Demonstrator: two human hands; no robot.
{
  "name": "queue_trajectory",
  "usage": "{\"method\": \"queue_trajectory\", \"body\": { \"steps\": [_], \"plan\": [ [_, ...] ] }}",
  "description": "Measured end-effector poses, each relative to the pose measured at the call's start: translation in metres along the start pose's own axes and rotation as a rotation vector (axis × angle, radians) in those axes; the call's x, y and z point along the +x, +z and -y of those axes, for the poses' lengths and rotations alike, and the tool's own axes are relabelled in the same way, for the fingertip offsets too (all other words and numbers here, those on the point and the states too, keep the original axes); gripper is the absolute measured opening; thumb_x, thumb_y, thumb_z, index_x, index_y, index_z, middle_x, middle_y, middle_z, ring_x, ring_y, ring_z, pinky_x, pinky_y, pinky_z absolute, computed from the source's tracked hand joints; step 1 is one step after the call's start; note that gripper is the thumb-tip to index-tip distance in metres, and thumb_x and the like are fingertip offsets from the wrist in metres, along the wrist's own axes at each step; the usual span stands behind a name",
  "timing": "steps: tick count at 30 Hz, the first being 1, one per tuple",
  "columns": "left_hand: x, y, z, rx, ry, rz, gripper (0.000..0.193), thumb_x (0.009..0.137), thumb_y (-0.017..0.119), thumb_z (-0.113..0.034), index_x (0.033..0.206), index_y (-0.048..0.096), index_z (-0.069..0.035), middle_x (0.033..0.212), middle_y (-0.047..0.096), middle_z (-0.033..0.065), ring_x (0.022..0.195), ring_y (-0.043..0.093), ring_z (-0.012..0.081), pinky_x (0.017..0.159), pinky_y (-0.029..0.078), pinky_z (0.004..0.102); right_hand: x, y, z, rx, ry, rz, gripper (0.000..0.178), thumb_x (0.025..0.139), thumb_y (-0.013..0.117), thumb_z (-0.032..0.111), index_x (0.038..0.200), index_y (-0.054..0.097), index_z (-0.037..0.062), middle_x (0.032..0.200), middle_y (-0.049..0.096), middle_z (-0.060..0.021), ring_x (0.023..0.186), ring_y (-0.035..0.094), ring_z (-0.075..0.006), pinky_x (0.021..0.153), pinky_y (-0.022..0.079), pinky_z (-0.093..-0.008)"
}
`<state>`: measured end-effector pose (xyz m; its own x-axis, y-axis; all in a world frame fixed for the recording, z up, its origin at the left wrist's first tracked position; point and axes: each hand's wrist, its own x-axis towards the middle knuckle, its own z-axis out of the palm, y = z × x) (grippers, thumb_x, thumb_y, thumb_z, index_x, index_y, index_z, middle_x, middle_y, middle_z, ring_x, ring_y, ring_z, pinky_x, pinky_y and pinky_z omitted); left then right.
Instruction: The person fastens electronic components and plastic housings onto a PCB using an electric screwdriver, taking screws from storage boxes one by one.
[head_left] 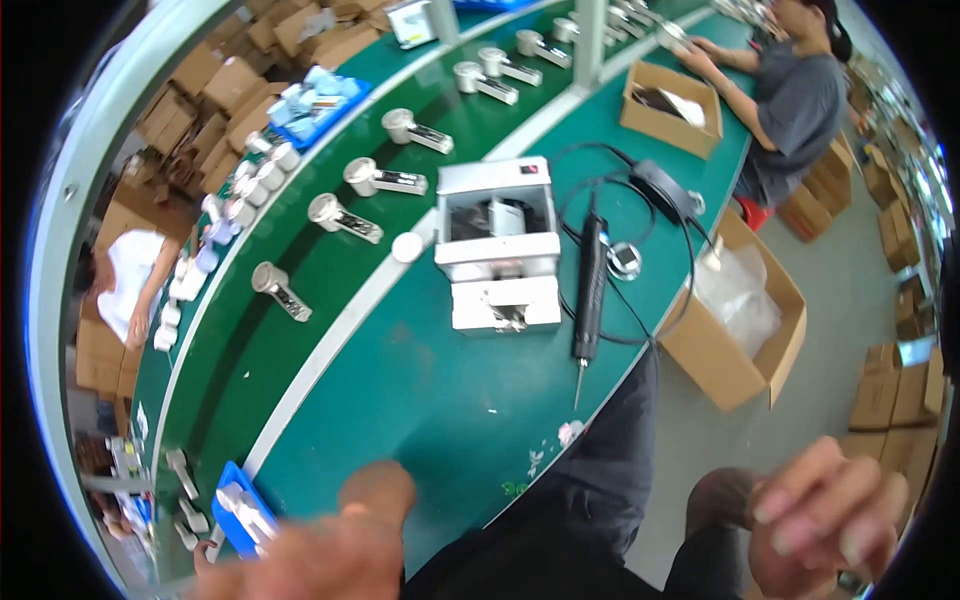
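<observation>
My left hand (330, 545) hung blurred at the near edge of the green bench (420, 400), thumb raised and nothing in it; how far its fingers were spread I could not tell through the blur. Just to its left sat a blue tray (232, 520) with small white parts. My right hand (830, 520) was off the bench over the floor, fingers loosely curled and empty, near my dark trouser leg.

Nothing was gripped. Well beyond both hands, up the bench, lay a black electric screwdriver (589, 290), tip toward me, its cable looping round to a black power box (660, 185). Just left of the screwdriver stood a white machine (497, 245). Right of the bench edge, between the screwdriver and my right hand, stood an open cardboard box (735, 320) with clear plastic bags inside. Further left, silver handheld parts (345, 218) lay in a row on the belt. Another person (790, 95) sat working at the far end.
</observation>
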<state>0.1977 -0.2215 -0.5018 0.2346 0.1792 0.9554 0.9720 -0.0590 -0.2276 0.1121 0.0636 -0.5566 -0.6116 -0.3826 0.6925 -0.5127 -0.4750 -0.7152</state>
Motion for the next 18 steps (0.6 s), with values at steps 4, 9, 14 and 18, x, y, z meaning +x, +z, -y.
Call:
{"method": "queue_trajectory", "body": {
  "steps": [4, 9, 14, 18],
  "plan": [
    [-0.06, -0.042, -0.049, 0.69, -0.632, -0.316, 0.046, 0.102, 0.05, -0.033, 0.141, 0.051, -0.008, 0.152, 0.043, 0.0237, 0.131, 0.051, 0.0342, 0.105, 0.045, 0.0546, -0.013, 0.022, -0.075, -0.138, 0.254, -0.277, 0.016, 0.099, 0.061, 0.013, 0.101, 0.053, -0.0009, 0.088, 0.067, -0.0184, 0.059, 0.064, -0.0271, 0.056, 0.056, -0.0372],
    [-0.097, -0.087, -0.101, 1.003, -1.027, -0.214, 0.041, 0.106, 0.045, -0.024, 0.137, 0.05, 0.003, 0.125, 0.06, 0.0272, 0.112, 0.061, 0.0359, 0.099, 0.05, 0.0526, -0.01, 0.028, -0.084, 0.337, -0.18, 0.066, 0.024, 0.101, 0.058, 0.018, 0.118, 0.052, 0.0027, 0.09, 0.058, -0.0129, 0.072, 0.063, -0.0228, 0.06, 0.055, -0.0355],
    [-0.051, -0.032, -0.043, 0.872, -1.06, 0.579, 0.091, 0.093, 0.065, -0.06, 0.155, 0.025, -0.008, 0.103, 0.061, 0.0184, 0.09, 0.062, 0.0316, 0.084, 0.053, 0.056, 0.026, 0.07, -0.106, 0.241, -0.2, 0.078, 0.05, 0.091, 0.071, 0.011, 0.137, 0.054, 0.0067, 0.12, 0.058, -0.0239, 0.086, 0.061, -0.033, 0.075, 0.055, -0.0454],
    [-0.019, -0.015, -0.02, 0.682, -1.018, 0.419, 0.082, 0.094, 0.064, -0.054, 0.154, 0.029, -0.01, 0.108, 0.061, 0.017, 0.095, 0.061, 0.0299, 0.086, 0.052, 0.0548, 0.082, 0.037, 0.007, -0.175, 0.217, 0.478, 0.021, 0.089, 0.07, 0.014, 0.099, 0.054, 0.0038, 0.095, 0.062, -0.0146, 0.077, 0.059, -0.0229, 0.067, 0.051, -0.032]
  ]
}}
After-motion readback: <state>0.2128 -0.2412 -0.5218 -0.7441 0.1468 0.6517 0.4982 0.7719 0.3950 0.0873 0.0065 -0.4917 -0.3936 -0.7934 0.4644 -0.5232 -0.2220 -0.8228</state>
